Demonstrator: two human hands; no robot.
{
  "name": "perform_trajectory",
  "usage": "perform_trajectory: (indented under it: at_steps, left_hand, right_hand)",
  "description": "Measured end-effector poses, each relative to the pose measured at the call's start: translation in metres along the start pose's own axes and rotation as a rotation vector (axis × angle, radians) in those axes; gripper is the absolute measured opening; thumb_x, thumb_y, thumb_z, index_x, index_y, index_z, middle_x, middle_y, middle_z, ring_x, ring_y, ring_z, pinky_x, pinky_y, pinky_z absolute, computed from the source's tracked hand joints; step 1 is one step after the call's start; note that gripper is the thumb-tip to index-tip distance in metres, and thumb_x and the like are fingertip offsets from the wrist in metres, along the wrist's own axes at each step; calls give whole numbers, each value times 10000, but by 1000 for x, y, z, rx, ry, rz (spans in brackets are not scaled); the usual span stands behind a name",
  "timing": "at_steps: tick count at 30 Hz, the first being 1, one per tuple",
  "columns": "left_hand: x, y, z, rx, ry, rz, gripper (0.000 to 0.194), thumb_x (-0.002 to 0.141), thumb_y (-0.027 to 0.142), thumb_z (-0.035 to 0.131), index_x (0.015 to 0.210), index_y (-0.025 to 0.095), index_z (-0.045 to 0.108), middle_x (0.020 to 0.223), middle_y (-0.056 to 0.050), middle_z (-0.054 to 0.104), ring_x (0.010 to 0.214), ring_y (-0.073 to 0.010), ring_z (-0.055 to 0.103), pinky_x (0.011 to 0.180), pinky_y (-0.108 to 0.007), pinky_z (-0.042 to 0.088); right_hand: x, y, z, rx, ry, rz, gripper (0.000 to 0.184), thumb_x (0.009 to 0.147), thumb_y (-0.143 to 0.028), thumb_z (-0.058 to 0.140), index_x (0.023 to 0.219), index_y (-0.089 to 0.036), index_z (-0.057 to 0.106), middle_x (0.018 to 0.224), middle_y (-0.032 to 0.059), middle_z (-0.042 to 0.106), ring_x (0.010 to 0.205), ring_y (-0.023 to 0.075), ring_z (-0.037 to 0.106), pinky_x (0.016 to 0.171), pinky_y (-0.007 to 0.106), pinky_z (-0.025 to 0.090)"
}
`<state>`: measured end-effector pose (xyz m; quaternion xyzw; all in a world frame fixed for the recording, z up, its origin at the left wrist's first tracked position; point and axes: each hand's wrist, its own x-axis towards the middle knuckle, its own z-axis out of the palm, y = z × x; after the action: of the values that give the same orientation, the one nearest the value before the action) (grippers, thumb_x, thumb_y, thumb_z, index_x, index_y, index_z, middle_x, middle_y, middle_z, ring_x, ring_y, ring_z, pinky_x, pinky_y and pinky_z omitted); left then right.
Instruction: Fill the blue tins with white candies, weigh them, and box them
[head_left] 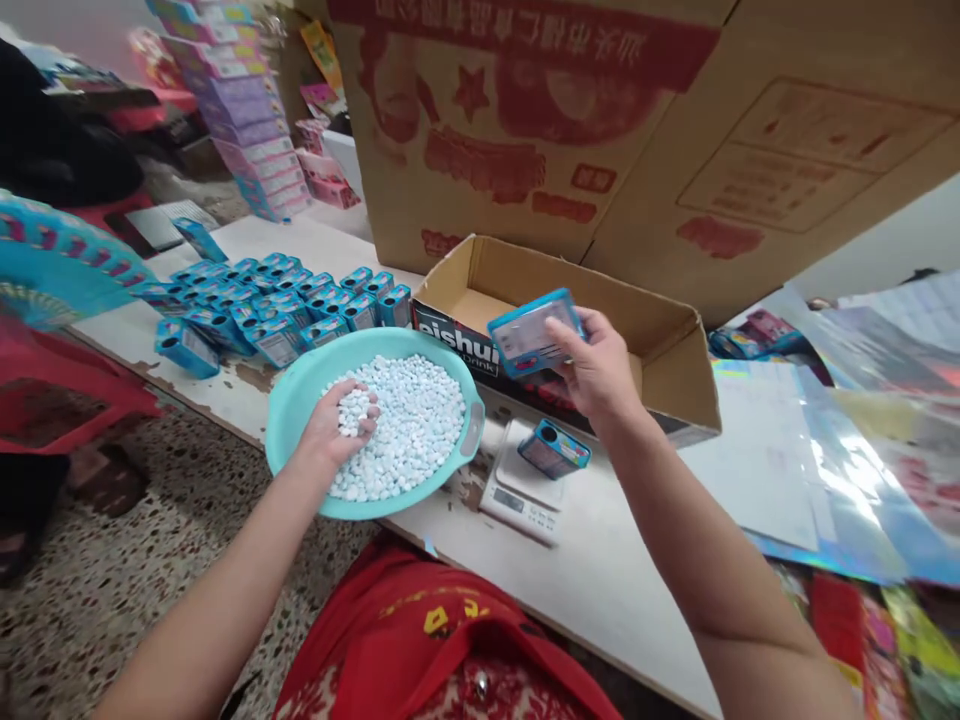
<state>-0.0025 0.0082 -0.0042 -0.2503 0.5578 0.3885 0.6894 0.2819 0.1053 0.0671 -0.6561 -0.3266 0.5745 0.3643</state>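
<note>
1. Blue tin pinched in right hand, held over the cardboard tray, long axis roughly level.
2. Left hand cupped loosely around white pellets in the teal basin.
3. Scale with a second tin sits between both hands, nearer the right.

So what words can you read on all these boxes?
"eishu" and below it "DRINK": on the side of the open cardboard tray, partly hidden by the bowl.
Red print on the big carton: upside down, unreadable.
Blue box in the right hand: label blurred.
Scale display: too small.
</note>
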Motion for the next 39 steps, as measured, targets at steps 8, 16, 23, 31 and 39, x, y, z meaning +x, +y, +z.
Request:
perform_trajectory:
  at_steps: [8,16,23,31,39]
  left_hand:
    - [-2,-1,8,28,16,-4,104,867,198,437,775,167,475,665,-24,500,483,-104,480,350,-134,334]
    - [3,2,8,-17,12,26,161,890,254,430,767,165,482,623,-19,493,466,-107,488,338,-135,328]
    - [-11,27,37,-35,-72,125,181,885,247,464,721,172,453,539,10,488,373,-100,453,287,-139,261]
    - [-11,37,73,-7,-166,465,310,671,356,736,698,159,498,508,31,516,425,-105,520,397,-186,396]
    - [-3,29,67,81,-95,545,434,555,450,799,717,156,523,507,34,530,400,-90,481,418,-210,393]
  right_hand:
    - [-12,8,18,-51,-272,-130,523,669,-417,807,1079,-191,573,986,9,622,891,168,594,774,301,522]
    - [-22,21,44,11,-329,6,447,617,-414,821,938,-179,616,865,-14,643,783,140,595,764,297,498]
    - [-37,54,78,-156,-362,5,456,593,-432,817,918,-174,628,775,-17,628,706,155,551,680,276,444]
    - [-39,70,126,-350,-367,-168,363,627,-438,755,871,-184,666,836,25,644,799,226,572,741,332,420]
    - [-37,75,133,-379,-320,-240,314,608,-382,768,849,-198,690,821,25,599,787,221,560,717,321,413]
